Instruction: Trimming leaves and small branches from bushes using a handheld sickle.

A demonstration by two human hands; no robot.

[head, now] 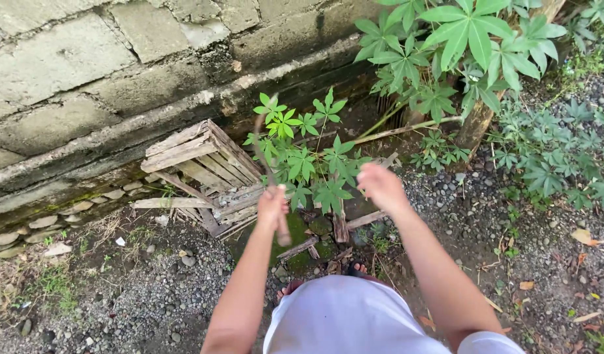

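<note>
Person standing over a small leafy plant beside a block wall, blade in the left hand.

The left hand (272, 207) is closed around the handle of a curved sickle (265, 157), its blade raised over the young plant (310, 164). The right hand (381, 187) is blurred just beside the plant's leaves; its grip cannot be told. A broken wooden crate (200, 167) leans against the wall (86, 72) on gravel ground (151, 288).

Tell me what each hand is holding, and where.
Left hand grips a curved blade tool by its wooden handle. Right hand is blurred; nothing visibly held.
</note>
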